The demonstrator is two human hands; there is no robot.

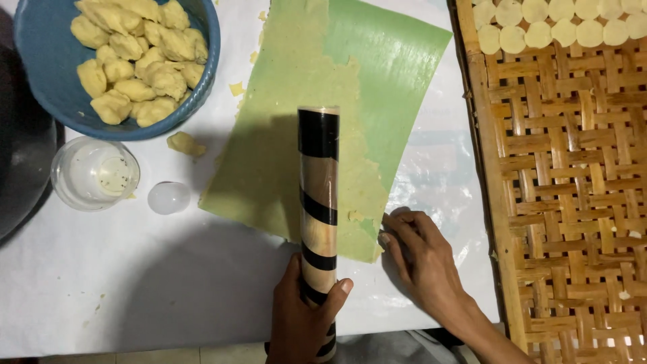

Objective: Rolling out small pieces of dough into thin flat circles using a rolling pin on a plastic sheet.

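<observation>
Gripped in the left hand [304, 317], a smooth cylindrical rolling pin [318, 222] banded black and tan lies across a green leaf sheet [377, 74] coated with thin, ragged-edged yellow dough [296, 101]. Fingers of the right hand [421, 259] press flat, apart, at the sheet's near corner on the white plastic-covered counter [135, 283]. Left, a blue bowl [40, 81] holds lumpy dough pieces [138, 57]; a clear cup [94, 173] sits beside it. Right, a woven bamboo tray [573, 189] carries round dough discs [559, 23].

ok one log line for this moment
left hand: grips striped roller | right hand: pins leaf corner | dough sheet: on leaf | dough bowl: upper left
</observation>
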